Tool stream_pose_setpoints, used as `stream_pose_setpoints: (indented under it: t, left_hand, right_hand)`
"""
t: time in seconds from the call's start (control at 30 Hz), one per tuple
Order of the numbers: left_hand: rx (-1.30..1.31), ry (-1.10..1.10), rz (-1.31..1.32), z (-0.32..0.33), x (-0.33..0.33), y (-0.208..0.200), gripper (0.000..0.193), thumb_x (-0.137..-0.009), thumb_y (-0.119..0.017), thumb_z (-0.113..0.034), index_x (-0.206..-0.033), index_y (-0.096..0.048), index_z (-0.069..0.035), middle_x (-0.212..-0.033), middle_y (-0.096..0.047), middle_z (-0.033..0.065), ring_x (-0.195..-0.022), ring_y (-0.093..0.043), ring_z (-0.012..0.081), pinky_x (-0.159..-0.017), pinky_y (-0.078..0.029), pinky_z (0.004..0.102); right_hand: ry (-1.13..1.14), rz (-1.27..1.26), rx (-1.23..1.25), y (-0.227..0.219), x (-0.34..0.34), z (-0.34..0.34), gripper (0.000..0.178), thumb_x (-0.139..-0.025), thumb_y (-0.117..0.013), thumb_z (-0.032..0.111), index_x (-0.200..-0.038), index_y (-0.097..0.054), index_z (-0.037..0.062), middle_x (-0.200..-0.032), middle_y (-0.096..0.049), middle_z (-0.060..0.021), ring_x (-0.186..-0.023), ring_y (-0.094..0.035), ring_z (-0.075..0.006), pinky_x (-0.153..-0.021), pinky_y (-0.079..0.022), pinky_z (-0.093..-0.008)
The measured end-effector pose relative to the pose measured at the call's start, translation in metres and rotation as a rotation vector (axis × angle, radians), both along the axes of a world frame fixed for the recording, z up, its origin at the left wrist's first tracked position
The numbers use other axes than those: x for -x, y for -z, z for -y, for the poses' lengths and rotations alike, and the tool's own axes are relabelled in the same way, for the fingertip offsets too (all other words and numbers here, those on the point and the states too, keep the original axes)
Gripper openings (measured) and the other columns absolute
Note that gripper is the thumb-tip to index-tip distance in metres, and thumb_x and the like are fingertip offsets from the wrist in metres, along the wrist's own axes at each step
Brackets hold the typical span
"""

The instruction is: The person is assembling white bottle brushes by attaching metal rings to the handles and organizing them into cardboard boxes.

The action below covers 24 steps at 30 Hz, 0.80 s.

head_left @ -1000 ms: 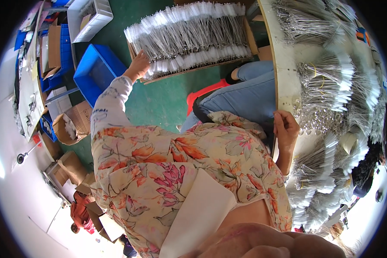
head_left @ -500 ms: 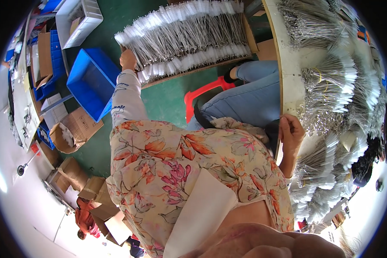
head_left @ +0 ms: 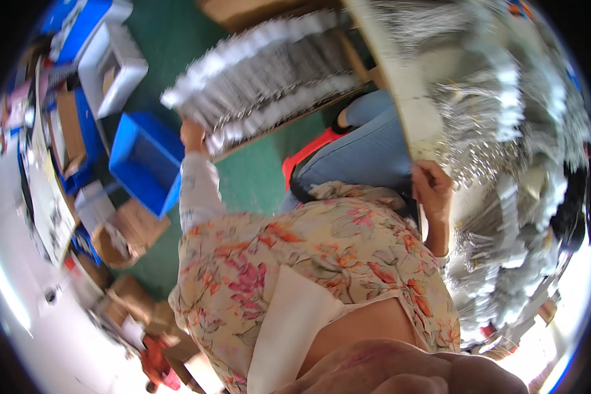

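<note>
The person's left hand (head_left: pixel 192 136) is at the left end of a long brown box (head_left: pixel 356 59) low down by the table. The box is full of thin brushes (head_left: pixel 269 72) with white, fluffy ends and shiny wire stems, packed side by side in a long row. The left hand is at the box's end, right by the last brushes, but it is blurry, so one cannot tell if its fingers are spread, pressed together or pinching a brush or the box. The right hand (head_left: pixel 432 188) is at the edge of the pale table (head_left: pixel 400 85), with its fingers curled in. One cannot tell if they pinch anything. More brushes lie in bunches (head_left: pixel 482 118) on the table, just past the right hand. A blue bin (head_left: pixel 141 134) sits just left of the left hand, and a white tub (head_left: pixel 121 49) is farther up. The person has blue jeans (head_left: pixel 354 148) and a flowery top (head_left: pixel 295 249). A red stool (head_left: pixel 306 151) is on the green floor (head_left: pixel 249 171) near the legs. Far off at the lower left is another person (head_left: pixel 154 361) in red.
</note>
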<state>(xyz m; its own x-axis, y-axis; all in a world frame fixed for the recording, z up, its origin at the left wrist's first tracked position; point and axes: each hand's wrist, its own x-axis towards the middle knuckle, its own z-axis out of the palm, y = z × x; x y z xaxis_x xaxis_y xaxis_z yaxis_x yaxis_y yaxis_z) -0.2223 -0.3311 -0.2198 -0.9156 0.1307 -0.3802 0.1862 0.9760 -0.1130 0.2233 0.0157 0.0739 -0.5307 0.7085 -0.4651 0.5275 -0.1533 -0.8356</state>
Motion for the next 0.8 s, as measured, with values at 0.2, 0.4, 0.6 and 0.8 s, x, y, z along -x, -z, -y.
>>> stream_pose_setpoints:
  t: [0.2, 0.4, 0.6, 0.8]
  left_hand:
    - [-0.363, 0.363, -0.344, -0.033, 0.083, -0.108, 0.019, -0.083, -0.05, -0.013, -0.094, -0.063, -0.005, -0.086, -0.066, 0.0082, -0.074, -0.063, 0.0243, -0.07, -0.051, 0.0365]
    - [-1.487, 0.671, -0.086, -0.353, -0.062, -0.388, 0.029, -0.089, -0.056, -0.017, -0.112, -0.056, -0.001, -0.099, -0.064, 0.0117, -0.087, -0.063, 0.0175, -0.076, -0.05, 0.0247]
    - [-1.139, 1.3, 0.313, -0.59, -0.199, -0.421, 0.026, -0.089, -0.055, -0.016, -0.11, -0.058, -0.001, -0.095, -0.064, 0.0074, -0.084, -0.063, 0.0142, -0.073, -0.048, 0.022]
    - [-0.882, 1.143, 0.614, -0.714, -0.28, -0.359, 0.02, -0.081, -0.063, -0.024, -0.086, -0.062, -0.004, -0.075, -0.064, 0.0039, -0.061, -0.058, 0.0086, -0.053, -0.047, 0.0241]
  right_hand:
    - [-0.2, -0.234, -0.161, -0.01, -0.013, -0.006, 0.01, -0.079, -0.065, 0.01, -0.086, -0.065, 0.0025, -0.071, -0.061, -0.0042, -0.061, -0.055, -0.0093, -0.055, -0.045, -0.0234]
    - [-0.129, -0.341, -0.339, -0.07, -0.076, -0.022, 0.009, -0.08, -0.063, 0.008, -0.086, -0.064, 0.0015, -0.077, -0.062, -0.0057, -0.061, -0.055, -0.0118, -0.054, -0.044, -0.0257]
    - [0.252, -0.287, -0.528, -0.101, -0.178, -0.031, 0.008, -0.077, -0.064, -0.001, -0.085, -0.064, -0.002, -0.076, -0.061, -0.0067, -0.063, -0.058, -0.0114, -0.055, -0.046, -0.0222]
    - [0.524, 0.054, -0.677, -0.14, -0.281, -0.05, 0.008, -0.08, -0.063, 0.004, -0.087, -0.065, 0.0003, -0.071, -0.059, -0.0022, -0.061, -0.053, -0.0064, -0.056, -0.043, -0.0205]
